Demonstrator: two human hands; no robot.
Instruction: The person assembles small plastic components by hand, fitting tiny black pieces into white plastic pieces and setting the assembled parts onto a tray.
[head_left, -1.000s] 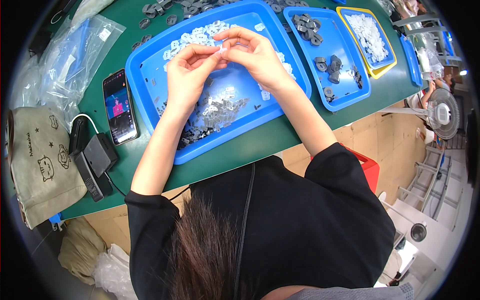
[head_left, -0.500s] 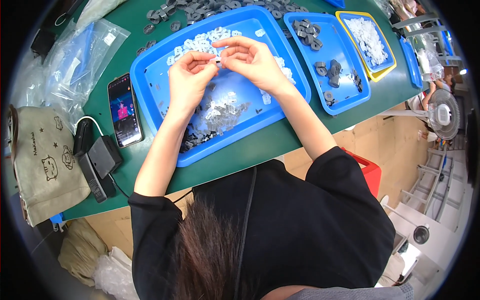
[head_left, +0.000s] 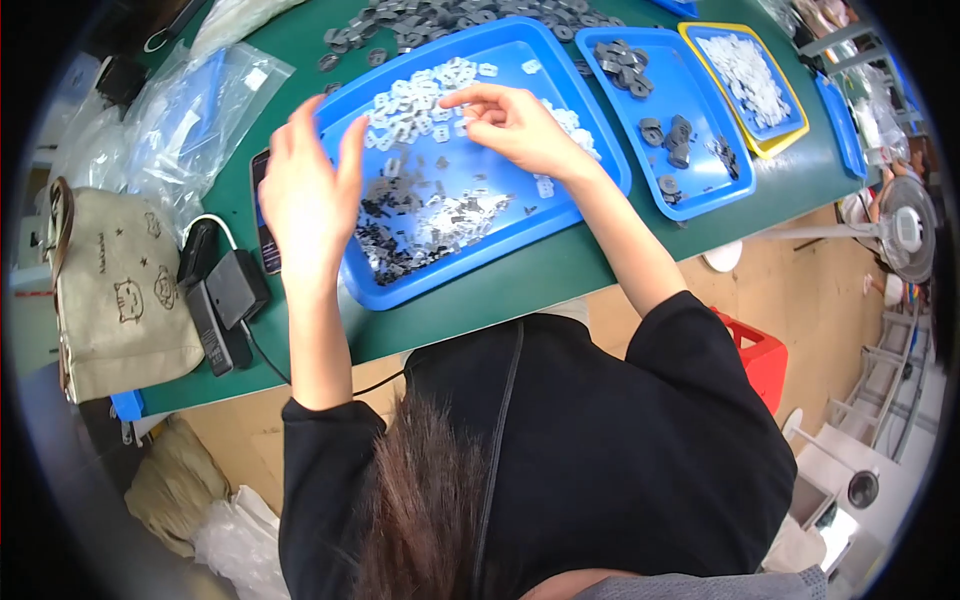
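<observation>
My left hand [head_left: 312, 195] hangs over the left rim of the large blue tray [head_left: 600, 165], partly covering a phone [head_left: 264, 225]. Its fingers are spread, with nothing between them. Above a heap of small white plastic parts [head_left: 408, 105] at the tray's far side is my right hand [head_left: 520, 125]. The index finger and thumb stand apart, and I see nothing held there; the other fingers are curled. Small clear and black pieces [head_left: 440, 230] lie scattered on the tray's near part. A few more white parts [head_left: 570, 125] lie right of my right hand.
Grey ring-like parts [head_left: 470, 22] cover the green table's far side. To the right, a blue tray [head_left: 715, 190] holds grey and black parts, beside a yellow-rimmed tray [head_left: 800, 135] of white parts. At left are clear plastic bags [head_left: 200, 130], a canvas bag [head_left: 125, 290] and a black charger [head_left: 238, 285].
My hands were together over the tray, fingertips pinching a small part. They have separated: the left moved left and opened, while the right stays near the white parts with its fingers parted.
</observation>
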